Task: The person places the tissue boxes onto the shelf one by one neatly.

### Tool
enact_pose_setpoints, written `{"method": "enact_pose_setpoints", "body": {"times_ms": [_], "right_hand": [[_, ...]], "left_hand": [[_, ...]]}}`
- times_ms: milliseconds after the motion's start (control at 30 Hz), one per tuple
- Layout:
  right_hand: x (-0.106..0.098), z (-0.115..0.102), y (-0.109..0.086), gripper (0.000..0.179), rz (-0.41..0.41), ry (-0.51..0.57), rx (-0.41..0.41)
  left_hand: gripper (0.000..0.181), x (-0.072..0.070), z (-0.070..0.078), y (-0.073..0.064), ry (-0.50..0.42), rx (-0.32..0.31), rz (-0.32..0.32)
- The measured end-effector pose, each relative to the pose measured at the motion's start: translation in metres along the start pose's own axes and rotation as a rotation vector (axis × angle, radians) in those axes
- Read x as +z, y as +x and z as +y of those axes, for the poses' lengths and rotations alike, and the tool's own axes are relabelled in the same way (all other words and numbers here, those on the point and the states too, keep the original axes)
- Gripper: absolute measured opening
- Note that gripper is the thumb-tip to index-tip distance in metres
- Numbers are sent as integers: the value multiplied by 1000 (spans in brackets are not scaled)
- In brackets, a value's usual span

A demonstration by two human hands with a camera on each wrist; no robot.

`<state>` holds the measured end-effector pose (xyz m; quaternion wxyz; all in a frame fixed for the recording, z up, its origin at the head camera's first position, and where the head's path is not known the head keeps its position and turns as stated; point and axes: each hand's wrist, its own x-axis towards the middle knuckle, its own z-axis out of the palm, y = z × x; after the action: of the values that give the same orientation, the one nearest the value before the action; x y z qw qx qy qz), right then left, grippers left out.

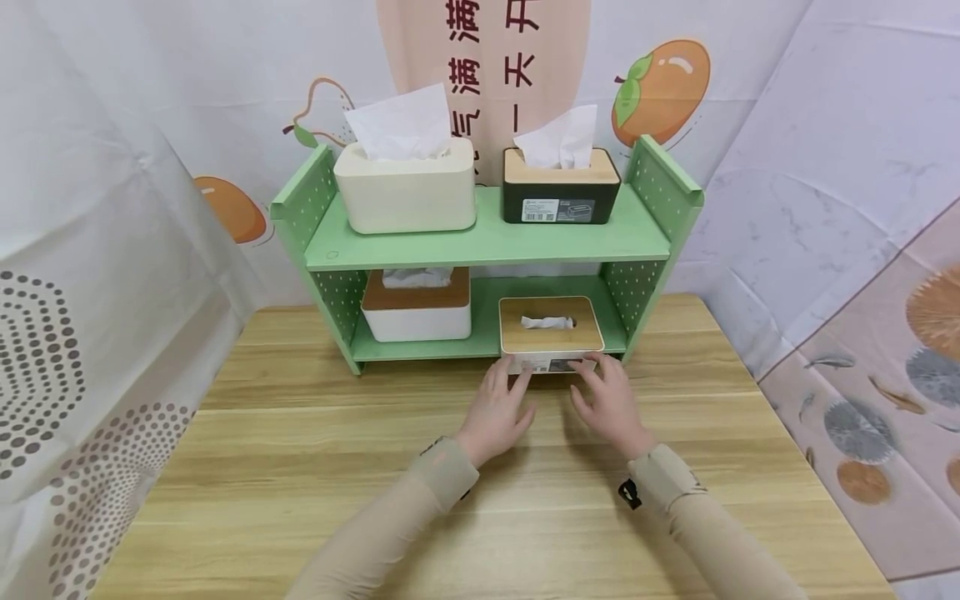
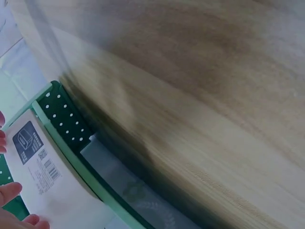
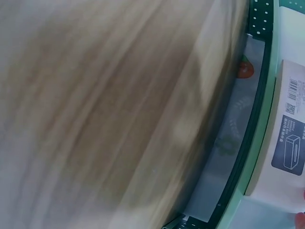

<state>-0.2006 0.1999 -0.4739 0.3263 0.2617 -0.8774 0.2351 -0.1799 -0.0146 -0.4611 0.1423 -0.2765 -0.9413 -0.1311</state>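
A small white tissue box with a wooden lid sits at the right of the lower shelf, its front edge slightly past the shelf edge. My left hand touches its front left corner, fingers extended. At the front right, my right hand has its fingertips against the box, fingers spread and slightly bent. Neither hand wraps around it. In the left wrist view the white front carries a dark printed label, with fingertips beside it. The right wrist view shows the same front and only slivers of fingers.
The green two-tier shelf stands at the table's back. On top are a cream tissue box and a black one with a wooden lid. A white box with a brown lid is lower left. Wooden table lies in front.
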Motion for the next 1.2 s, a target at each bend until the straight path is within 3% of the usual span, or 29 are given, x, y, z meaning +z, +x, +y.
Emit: {"method": "enact_pose_setpoints", "body": {"times_ms": [433,667,867,1067,1200], "right_hand": [[3,4,5,49,-88,-28,36],[4,-1,9,58,-235,-117,110],[6,-4,13,63,-370,-121,197],[12,-4,17,64,-415,-138,224],[16,-4,18,63,-458,-147,241]], "left_hand": [[64,3,5,9,51,-59,-118],[67,3,8,18,50,-117,-179],[72,9,3,28,160,-179,-264],[72,16,-5,38,237,-211,-298],[72,20,-8,40,240,-215,-316]]}}
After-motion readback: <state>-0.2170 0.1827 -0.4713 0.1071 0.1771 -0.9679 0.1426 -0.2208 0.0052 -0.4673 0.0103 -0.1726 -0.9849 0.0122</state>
